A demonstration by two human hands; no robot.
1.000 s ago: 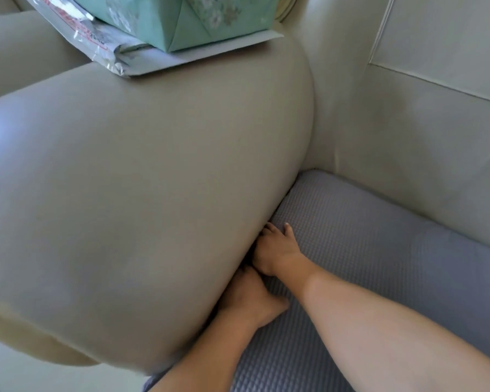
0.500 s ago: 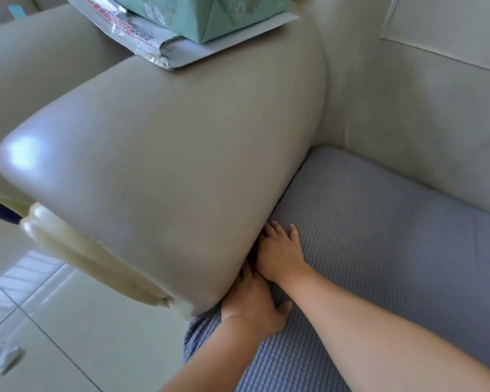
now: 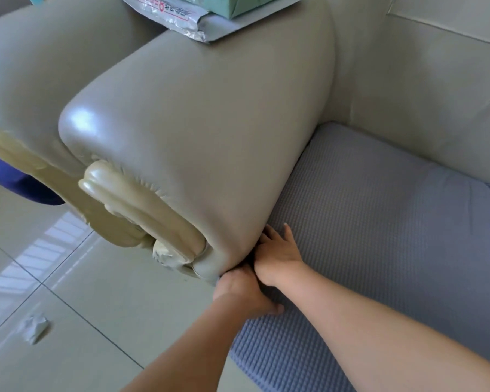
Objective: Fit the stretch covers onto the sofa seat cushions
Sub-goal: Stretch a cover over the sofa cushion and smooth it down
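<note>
Both hands are working side by side: the left hand (image 3: 245, 290) and right hand (image 3: 277, 254) are pushing fingers down beside the armrest (image 3: 210, 131), grip hidden. The grey stretch cover (image 3: 379, 222) is lying under them. Skimpy tucking could let it spring out. The view's pulling back now, showing floor.

Far above the left hand (image 3: 245, 290), on the sofa armrest (image 3: 210, 114), lies a silvery mailer bag (image 3: 164, 12) with red print along its edge. The characters are upside down and too blurred to read. No other lettering shows.
</note>
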